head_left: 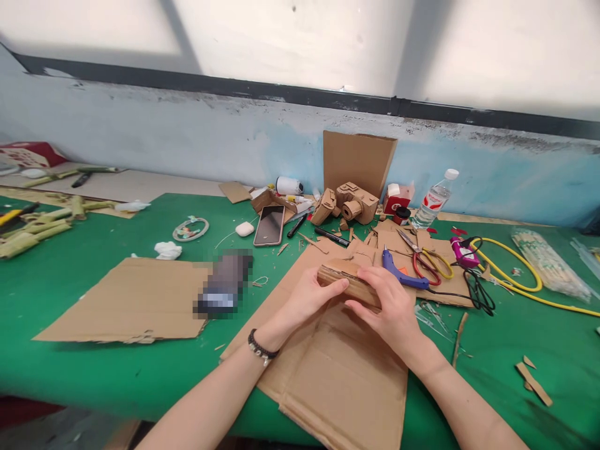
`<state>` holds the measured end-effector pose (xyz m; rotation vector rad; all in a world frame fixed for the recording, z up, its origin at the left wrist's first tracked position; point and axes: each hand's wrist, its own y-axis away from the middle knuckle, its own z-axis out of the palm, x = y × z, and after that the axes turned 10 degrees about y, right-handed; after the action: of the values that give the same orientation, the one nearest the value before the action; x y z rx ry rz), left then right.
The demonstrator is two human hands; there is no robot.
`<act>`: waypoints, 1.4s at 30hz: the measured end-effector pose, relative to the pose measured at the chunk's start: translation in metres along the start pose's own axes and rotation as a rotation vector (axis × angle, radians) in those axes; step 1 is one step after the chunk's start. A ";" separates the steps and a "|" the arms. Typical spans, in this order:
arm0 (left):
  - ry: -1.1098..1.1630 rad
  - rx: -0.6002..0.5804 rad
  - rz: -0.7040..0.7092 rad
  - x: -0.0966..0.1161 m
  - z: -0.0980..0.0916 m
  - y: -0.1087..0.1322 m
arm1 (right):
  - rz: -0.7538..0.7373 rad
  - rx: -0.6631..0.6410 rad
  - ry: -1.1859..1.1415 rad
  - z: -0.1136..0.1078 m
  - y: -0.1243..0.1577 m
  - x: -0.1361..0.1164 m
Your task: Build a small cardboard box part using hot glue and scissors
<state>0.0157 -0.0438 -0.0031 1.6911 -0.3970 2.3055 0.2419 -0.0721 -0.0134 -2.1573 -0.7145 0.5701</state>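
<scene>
Between my two hands is a small cardboard block point(349, 284) with a curved top flap, held above a large cardboard sheet point(347, 375). My left hand point(312, 294) grips its left end, thumb along the near side. On its right end my right hand point(389, 306) presses with the fingers on top and the thumb below. Just beyond my right hand lies a blue glue gun point(403, 275). Scissors point(417, 250) with red and yellow handles rest on cardboard pieces beside it. Farther back stands a cardboard camera model point(357, 203).
On the green table, another cardboard sheet point(126, 300) and a blurred dark phone-like object point(225, 281) lie left. A second phone point(270, 225) lies farther back. A water bottle point(435, 200), a yellow cable point(525, 250) and a bag of sticks point(548, 262) are at the right.
</scene>
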 end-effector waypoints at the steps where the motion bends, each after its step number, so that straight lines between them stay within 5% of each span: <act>1: -0.003 -0.003 0.004 0.000 0.001 0.000 | -0.013 -0.008 0.006 -0.001 0.001 0.002; 42: 0.011 0.021 -0.040 0.002 0.004 0.000 | -0.026 0.057 -0.031 0.010 0.001 -0.004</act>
<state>0.0184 -0.0455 -0.0001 1.6800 -0.3343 2.2972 0.2337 -0.0700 -0.0195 -2.0877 -0.7334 0.6050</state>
